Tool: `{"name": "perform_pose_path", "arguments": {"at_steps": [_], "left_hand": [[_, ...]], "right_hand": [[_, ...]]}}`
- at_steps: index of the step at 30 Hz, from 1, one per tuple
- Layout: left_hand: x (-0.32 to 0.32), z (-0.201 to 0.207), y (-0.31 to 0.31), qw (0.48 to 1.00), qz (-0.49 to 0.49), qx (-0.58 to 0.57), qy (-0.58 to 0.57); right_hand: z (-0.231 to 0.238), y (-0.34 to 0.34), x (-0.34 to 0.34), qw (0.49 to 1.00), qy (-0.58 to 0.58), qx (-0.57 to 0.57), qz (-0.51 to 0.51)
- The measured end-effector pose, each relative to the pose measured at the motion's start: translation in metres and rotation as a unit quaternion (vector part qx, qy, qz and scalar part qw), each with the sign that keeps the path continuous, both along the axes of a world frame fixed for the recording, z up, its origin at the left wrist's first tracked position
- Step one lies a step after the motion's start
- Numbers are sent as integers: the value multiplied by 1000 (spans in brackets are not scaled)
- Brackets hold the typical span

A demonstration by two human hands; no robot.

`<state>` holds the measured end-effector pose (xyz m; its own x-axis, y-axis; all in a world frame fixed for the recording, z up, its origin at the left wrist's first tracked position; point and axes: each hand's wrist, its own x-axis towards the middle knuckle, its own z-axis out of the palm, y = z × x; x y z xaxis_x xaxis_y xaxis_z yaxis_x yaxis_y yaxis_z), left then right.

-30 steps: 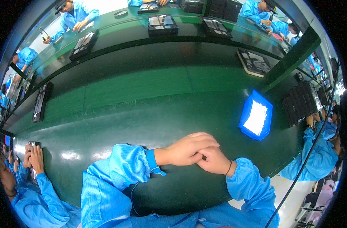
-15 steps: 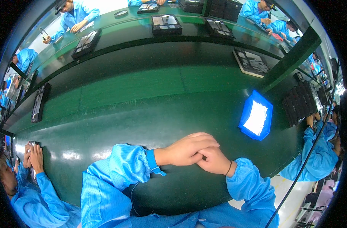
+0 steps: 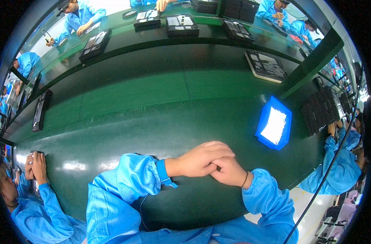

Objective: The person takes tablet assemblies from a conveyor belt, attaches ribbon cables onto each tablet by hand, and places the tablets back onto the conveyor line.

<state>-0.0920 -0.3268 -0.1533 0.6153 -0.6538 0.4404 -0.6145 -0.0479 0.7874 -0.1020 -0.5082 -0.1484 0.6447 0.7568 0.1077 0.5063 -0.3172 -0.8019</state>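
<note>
My left hand lies over my right hand just above the near part of the dark green worktable. The left fingers are bent round the back of the right hand, so that hand is closed on it. My right hand is curled as well, its thumb against the left hand; its other fingers are mostly hidden beneath, and no object shows between the two. Nearest to them, to the right, stands a blue bin full of white small pieces, too bright to make out.
Black trays with flat parts ride on a raised green belt at the back. Another black tray sits lower at the right, by a green post. Stacked black trays stand far right. Co-workers in blue sit left, right and opposite.
My hands have not moved. Trays on the raised belt have shifted right, while those on the lower belt slid slightly left. A tray at the back has come nearer, beside a co-worker's hand.
</note>
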Motion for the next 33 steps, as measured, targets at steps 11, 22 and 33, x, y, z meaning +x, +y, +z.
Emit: {"name": "perform_pose_path", "arguments": {"at_steps": [11, 22, 33], "left_hand": [[3, 0, 2, 1000, 0, 1, -3], [1, -2, 2, 1000, 3, -6, -7], [1, -1, 3, 1000, -1, -1, 2]], "right_hand": [[0, 1, 2, 1000, -8, 2, -1], [-2, 3, 0, 1000, -13, 21, -8], [1, 2, 1, 999, -40, 0, 12]]}}
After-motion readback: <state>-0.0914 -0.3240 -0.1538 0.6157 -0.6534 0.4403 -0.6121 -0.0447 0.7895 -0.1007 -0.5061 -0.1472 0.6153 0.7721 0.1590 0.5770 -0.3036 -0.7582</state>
